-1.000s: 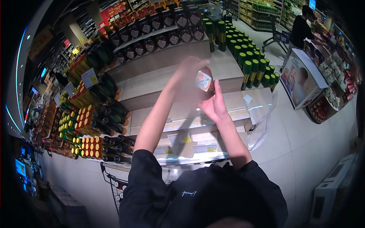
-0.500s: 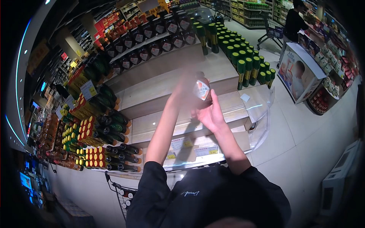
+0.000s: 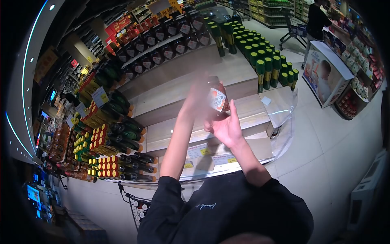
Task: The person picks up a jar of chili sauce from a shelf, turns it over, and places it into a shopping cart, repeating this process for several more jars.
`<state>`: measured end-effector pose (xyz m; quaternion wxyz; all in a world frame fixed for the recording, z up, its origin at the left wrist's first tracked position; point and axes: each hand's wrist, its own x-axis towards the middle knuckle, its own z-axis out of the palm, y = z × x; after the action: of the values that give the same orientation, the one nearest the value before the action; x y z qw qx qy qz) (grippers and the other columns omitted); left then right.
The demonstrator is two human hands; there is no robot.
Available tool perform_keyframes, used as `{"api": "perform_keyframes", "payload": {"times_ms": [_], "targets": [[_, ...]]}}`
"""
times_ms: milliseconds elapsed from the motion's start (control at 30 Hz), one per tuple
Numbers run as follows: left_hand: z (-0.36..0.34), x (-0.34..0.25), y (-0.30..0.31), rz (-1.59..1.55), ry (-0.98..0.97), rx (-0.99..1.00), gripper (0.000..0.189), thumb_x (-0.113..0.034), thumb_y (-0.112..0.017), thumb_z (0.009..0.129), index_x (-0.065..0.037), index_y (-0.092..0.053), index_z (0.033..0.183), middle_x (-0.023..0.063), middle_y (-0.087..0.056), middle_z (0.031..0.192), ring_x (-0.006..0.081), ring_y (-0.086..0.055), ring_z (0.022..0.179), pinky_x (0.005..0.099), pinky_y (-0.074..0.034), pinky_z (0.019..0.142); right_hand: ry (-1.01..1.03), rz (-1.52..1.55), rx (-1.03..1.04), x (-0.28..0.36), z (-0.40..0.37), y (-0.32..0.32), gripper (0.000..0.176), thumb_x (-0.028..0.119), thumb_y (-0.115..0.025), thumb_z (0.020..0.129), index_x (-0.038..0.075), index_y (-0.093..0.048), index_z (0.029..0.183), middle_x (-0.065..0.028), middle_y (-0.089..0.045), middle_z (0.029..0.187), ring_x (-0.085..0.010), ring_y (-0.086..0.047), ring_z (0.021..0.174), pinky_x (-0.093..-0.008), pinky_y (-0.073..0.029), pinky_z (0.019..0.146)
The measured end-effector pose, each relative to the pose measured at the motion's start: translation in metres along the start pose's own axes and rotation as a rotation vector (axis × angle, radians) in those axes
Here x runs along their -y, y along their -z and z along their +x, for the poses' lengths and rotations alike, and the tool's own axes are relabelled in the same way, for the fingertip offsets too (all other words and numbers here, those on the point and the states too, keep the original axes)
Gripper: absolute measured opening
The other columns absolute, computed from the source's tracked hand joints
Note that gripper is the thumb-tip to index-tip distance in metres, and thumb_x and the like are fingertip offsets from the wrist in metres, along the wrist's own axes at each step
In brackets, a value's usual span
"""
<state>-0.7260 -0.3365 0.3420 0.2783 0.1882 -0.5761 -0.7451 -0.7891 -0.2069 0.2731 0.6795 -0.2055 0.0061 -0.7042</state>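
A small dark jar with a dark lid and a white diamond-shaped label is held up in front of me, its label facing me. My right hand cups it from below, thumb raised along its right side and fingertips curled under its base. My left hand is at the jar's left side, but a hazy blur hides its fingers. Behind and below both hands are the bare wooden steps of a tiered display stand.
Large dark jars line the stand's top tiers. Green-capped bottles stand to the right, dark bottles to the left. A shopping cart holding several jars is at my lower left. Beyond, a person stands by a promotion counter.
The view has shifted slightly, so the stand appears a little further right. The jar stays between my hands, its label turned slightly more toward me.
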Motion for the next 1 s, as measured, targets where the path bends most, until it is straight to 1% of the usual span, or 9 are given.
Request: {"api": "perform_keyframes", "payload": {"times_ms": [267,367,467,500,567,733,800,933,1000], "targets": [[-0.014,0.022,-0.001,-0.404,-0.057,0.142,0.059,-0.057,-0.040,0.099,-0.007,-0.048,0.129,0.0138,-0.059,0.117,0.0286,-0.060,0.105,0.0424,-0.054,0.088,-0.056,0.003,-0.001,-0.007,-0.016,-0.004,0.079,0.072,-0.031,0.093,0.004,-0.046,0.131,-0.0116,-0.062,0.100,-0.0241,-0.057,0.080,-0.0341,-0.042,0.069],[-0.014,0.021,0.003,-0.353,-0.068,0.148,0.070,-0.065,-0.034,0.096,-0.006,-0.047,0.132,0.0189,-0.055,0.127,0.0306,-0.057,0.111,0.0466,-0.049,0.095,0.030,-0.188,-0.092,-0.007,-0.019,-0.005,0.067,0.058,-0.048,0.096,0.001,-0.042,0.130,-0.0107,-0.061,0.099,-0.0198,-0.057,0.082,-0.0312,-0.044,0.070],[-0.019,0.013,-0.004,-0.408,-0.009,0.154,0.090,-0.075,-0.042,0.088,-0.001,-0.040,0.139,0.0246,-0.049,0.136,0.0352,-0.053,0.122,0.0510,-0.047,0.101,0.569,-1.151,-0.441,-0.017,-0.017,0.001,0.062,0.015,-0.079,0.081,-0.001,-0.039,0.127,-0.0131,-0.059,0.106,-0.0145,-0.060,0.088,-0.0279,-0.050,0.077],[-0.019,0.015,-0.004,-0.405,-0.012,0.149,0.090,-0.075,-0.042,0.088,-0.001,-0.040,0.139,0.0246,-0.049,0.136,0.0352,-0.053,0.122,0.0510,-0.047,0.101,0.565,-1.148,-0.435,-0.017,-0.018,-0.004,0.062,0.015,-0.079,0.081,-0.001,-0.039,0.127,-0.0131,-0.059,0.106,-0.0145,-0.060,0.088,-0.0279,-0.050,0.077],[-0.018,0.019,-0.004,-0.500,-0.028,0.195,0.088,-0.076,-0.043,0.087,-0.002,-0.043,0.137,0.0241,-0.049,0.136,0.0351,-0.054,0.120,0.0507,-0.048,0.101,0.588,-1.254,-0.530,-0.016,-0.020,-0.017,0.077,0.022,-0.085,0.073,-0.003,-0.037,0.128,-0.0214,-0.055,0.121,-0.0289,-0.057,0.114,-0.0398,-0.046,0.095],[-0.021,0.030,-0.003,-0.542,-0.010,0.170,0.082,-0.071,-0.048,0.088,-0.004,-0.047,0.133,0.0221,-0.052,0.134,0.0324,-0.056,0.116,0.0481,-0.050,0.098,0.614,-1.298,-0.566,-0.022,-0.026,-0.016,0.078,0.022,-0.088,0.069,-0.002,-0.039,0.125,-0.0232,-0.056,0.118,-0.0308,-0.059,0.111,-0.0411,-0.048,0.092],[-0.024,0.033,-0.001,-0.611,0.020,0.183,0.077,-0.068,-0.052,0.088,-0.005,-0.049,0.131,0.0210,-0.053,0.133,0.0308,-0.057,0.115,0.0469,-0.052,0.096,0.710,-1.362,-0.522,-0.023,-0.026,-0.010,0.076,0.015,-0.088,0.069,-0.003,-0.039,0.124,-0.0164,-0.059,0.109,-0.0171,-0.062,0.093,-0.0297,-0.052,0.079],[-0.027,0.036,0.000,-0.572,-0.012,0.141,0.073,-0.066,-0.054,0.088,-0.005,-0.051,0.129,0.0201,-0.055,0.131,0.0303,-0.060,0.111,0.0457,-0.054,0.093,0.643,-1.371,-0.519,-0.022,-0.028,-0.010,0.076,0.016,-0.089,0.069,-0.003,-0.039,0.123,-0.0169,-0.059,0.108,-0.0170,-0.062,0.093,-0.0293,-0.052,0.078],[-0.031,0.036,-0.003,-0.673,-0.004,0.153,0.064,-0.058,-0.040,0.098,-0.003,-0.048,0.130,0.0222,-0.054,0.130,0.0340,-0.060,0.105,0.0476,-0.055,0.086,0.633,-1.364,-0.516,-0.020,-0.031,-0.013,0.075,0.016,-0.089,0.069,-0.003,-0.039,0.121,-0.0170,-0.059,0.108,-0.0166,-0.062,0.092,-0.0290,-0.052,0.078]]}}
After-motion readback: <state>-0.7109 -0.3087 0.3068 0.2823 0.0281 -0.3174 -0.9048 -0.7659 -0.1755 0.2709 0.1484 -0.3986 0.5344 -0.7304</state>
